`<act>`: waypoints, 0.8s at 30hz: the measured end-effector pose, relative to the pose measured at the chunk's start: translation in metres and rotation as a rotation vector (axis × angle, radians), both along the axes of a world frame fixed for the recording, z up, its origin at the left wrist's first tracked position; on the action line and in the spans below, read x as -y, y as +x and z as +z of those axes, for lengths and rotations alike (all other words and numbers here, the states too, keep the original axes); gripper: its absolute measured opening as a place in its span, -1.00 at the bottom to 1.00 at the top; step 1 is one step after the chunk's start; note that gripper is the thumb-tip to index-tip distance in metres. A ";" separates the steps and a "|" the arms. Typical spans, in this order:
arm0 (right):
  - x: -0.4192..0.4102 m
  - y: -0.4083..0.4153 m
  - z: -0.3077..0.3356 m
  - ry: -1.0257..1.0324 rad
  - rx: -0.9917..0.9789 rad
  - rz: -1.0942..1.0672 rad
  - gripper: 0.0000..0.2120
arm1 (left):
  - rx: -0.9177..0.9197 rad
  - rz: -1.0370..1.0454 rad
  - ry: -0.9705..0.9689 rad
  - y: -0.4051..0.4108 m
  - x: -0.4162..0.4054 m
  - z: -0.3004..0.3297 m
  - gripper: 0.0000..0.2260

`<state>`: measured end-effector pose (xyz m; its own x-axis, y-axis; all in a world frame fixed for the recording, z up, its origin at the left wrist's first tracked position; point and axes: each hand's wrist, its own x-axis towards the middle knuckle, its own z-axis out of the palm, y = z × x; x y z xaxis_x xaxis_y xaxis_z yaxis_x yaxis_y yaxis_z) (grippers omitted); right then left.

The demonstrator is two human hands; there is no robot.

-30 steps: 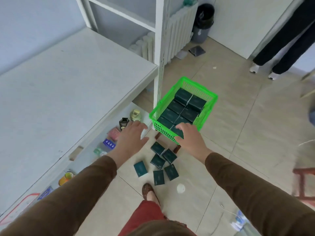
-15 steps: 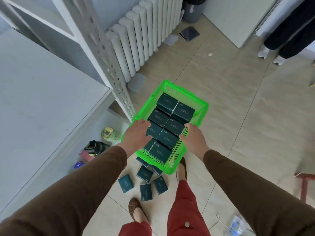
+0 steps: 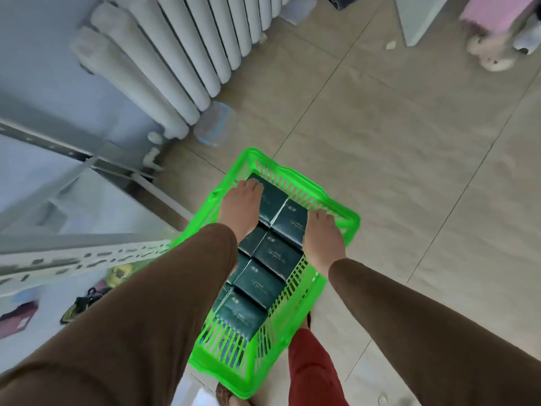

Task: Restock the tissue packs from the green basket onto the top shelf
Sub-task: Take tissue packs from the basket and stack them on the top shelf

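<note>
The green basket point(image 3: 336, 218) stands below me, filled with several dark green tissue packs point(image 3: 263, 285) in two rows. My left hand point(image 3: 241, 206) lies over the far-left pack, with its fingers reaching to the pack's far edge by the basket's left rim. My right hand point(image 3: 322, 235) sits against the right side of the far-right pack point(image 3: 291, 222), its fingertips going down between that pack and the basket's right wall. The two hands flank the far pair of packs. The white shelf surface point(image 3: 96, 206) is at the left, blurred.
A perforated white shelf post point(image 3: 87, 259) crosses at the left, with small items point(image 3: 85, 300) on a lower level beneath it. A white radiator point(image 3: 164, 63) runs along the wall. Another person's feet point(image 3: 491, 54) stand on the tiled floor at the top right.
My view has swung down and closer over the basket. Both hands have moved from the basket's near sides forward to the two far packs.
</note>
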<state>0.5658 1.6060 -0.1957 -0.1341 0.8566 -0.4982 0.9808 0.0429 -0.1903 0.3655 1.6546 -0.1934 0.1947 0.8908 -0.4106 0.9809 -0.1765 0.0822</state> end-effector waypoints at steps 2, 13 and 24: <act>-0.002 0.001 -0.014 0.018 0.057 0.052 -0.52 | -0.036 -0.058 0.036 0.002 -0.013 -0.018 -0.50; 0.005 -0.004 -0.031 -0.083 0.105 0.074 -0.48 | -0.335 -0.260 0.042 -0.004 0.008 -0.033 -0.70; 0.108 -0.058 0.110 -0.007 -0.435 0.040 -0.42 | -0.013 0.381 0.078 -0.113 0.215 0.100 -0.65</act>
